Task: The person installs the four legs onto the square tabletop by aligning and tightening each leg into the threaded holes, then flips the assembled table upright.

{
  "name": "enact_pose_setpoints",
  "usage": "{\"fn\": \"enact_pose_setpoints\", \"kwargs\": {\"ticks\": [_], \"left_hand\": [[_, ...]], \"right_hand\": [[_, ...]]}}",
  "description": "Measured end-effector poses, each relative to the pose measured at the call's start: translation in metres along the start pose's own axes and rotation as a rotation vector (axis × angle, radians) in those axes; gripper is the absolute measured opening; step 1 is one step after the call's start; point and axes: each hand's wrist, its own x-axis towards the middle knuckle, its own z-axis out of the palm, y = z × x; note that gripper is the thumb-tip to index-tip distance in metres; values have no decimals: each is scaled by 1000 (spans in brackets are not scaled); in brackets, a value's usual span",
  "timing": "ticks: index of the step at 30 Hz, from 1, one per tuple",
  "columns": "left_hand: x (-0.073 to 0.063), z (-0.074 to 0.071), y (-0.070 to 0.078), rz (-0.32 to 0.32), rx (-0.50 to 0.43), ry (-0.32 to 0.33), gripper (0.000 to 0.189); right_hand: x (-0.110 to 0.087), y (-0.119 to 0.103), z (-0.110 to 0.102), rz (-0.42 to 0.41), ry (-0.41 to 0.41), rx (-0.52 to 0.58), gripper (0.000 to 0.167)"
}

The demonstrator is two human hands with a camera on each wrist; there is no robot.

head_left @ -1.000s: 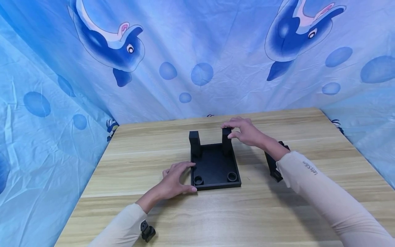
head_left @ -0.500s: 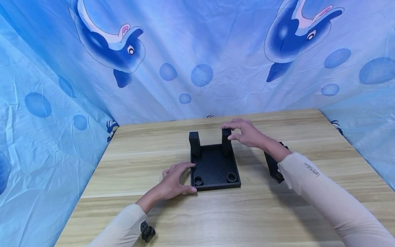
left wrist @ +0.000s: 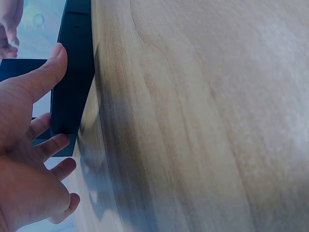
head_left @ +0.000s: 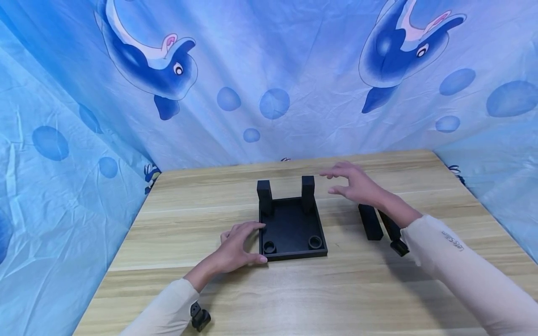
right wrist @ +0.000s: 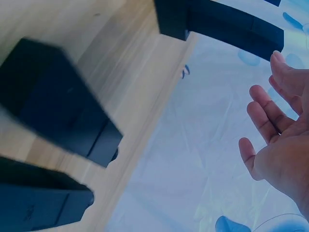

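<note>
A shallow black square tray [head_left: 290, 228] lies at the table's middle. Two black posts, left [head_left: 265, 196] and right [head_left: 308, 193], stand upright at its far corners; round sockets, left [head_left: 269, 247] and right [head_left: 315, 242], show at the near ones. My left hand [head_left: 233, 247] rests against the tray's left side, thumb by the near corner and forefinger on the left rim. The left wrist view shows its fingers spread against the dark wall [left wrist: 75, 92]. Apart from the right post, my right hand [head_left: 357, 184] hovers with fingers extended and nothing between them.
Right of the tray, beneath my right forearm, lie two loose black bars, one plain [head_left: 370, 222] and one partly covered [head_left: 390, 226]. A blue dolphin-print curtain [head_left: 319, 126] hangs behind and beside the wooden table [head_left: 286, 298].
My right hand has let go of the right post's top and moved to the right. More of the loose bars shows now. The left hand and tray stay put.
</note>
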Motion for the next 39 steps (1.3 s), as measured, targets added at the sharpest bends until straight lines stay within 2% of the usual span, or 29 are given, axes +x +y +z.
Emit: {"fn": "enact_pose_setpoints", "kwargs": {"ticks": [4, 11, 30, 35, 39], "left_hand": [[0, 0, -1, -3, -1, 0, 84], [2, 0, -2, -2, -5, -1, 84], [1, 1, -2, 4, -5, 2, 83], [1, 1, -2, 1, 0, 2, 84], [1, 0, -2, -2, 5, 0, 84]], "right_hand": [[-7, 5, -1, -48, 23, -58, 45], [-25, 7, -5, 27, -24, -51, 44], [-74, 16, -13, 71, -74, -162, 46], [-90, 19, -14, 42, -92, -233, 47], [-102, 25, -11, -48, -82, -318, 49]]}}
